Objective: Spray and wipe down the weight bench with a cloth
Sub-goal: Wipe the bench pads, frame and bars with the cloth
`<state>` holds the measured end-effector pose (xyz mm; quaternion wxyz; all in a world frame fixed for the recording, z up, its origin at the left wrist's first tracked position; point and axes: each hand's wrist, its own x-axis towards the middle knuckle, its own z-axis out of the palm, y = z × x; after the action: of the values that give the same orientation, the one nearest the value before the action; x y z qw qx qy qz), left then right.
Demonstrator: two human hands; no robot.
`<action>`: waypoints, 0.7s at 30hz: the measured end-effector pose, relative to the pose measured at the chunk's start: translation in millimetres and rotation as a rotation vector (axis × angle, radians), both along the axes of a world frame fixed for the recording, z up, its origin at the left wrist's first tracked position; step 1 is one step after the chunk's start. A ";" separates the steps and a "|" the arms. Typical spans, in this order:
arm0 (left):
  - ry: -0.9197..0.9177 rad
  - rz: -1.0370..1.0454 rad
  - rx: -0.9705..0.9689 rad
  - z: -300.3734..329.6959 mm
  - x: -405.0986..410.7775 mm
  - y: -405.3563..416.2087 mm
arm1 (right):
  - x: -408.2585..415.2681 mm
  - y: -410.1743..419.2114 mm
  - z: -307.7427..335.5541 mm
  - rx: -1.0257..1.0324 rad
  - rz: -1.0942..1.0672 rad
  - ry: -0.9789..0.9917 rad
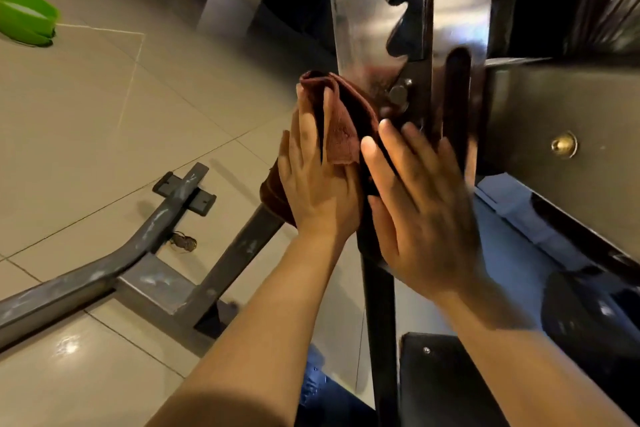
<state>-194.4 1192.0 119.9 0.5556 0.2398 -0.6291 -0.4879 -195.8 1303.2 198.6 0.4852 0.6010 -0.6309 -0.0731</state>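
No readable text, labels, brands or numbers on any visible surface.

The cloth (341,121) is pressed against the upright post (375,288) of the weight bench at the centre, between the left hand (317,180) at 9 o'clock of it and the right hand (420,208) at 3 o'clock. The notched plate (367,21) is seen at 12 o'clock, above the cloth. The base bar (104,274) lies on the floor (104,114) at 8 o'clock, and a band (26,15) at 10 o'clock.
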 end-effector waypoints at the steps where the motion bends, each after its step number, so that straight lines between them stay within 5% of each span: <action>1: 0.022 0.040 -0.018 -0.6 1.8 0.2 | -6.7 1.5 1.1 0.025 -0.021 0.028; 5: -0.069 0.173 -0.217 -31.6 26.9 -0.7 | -26.0 8.5 -0.9 0.053 -0.072 0.178; 9: -0.173 0.129 -0.201 -89.6 31.4 -2.7 | -30.8 6.8 -3.6 0.054 -0.106 0.266; 21: -0.048 0.191 -0.542 -28.7 25.3 -24.4 | -33.2 5.9 -4.7 0.031 -0.146 0.360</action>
<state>-169.1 1167.6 91.2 0.6280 0.1522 -0.7239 -0.2417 -229.0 1309.0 193.9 0.5742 0.5384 -0.5746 -0.2241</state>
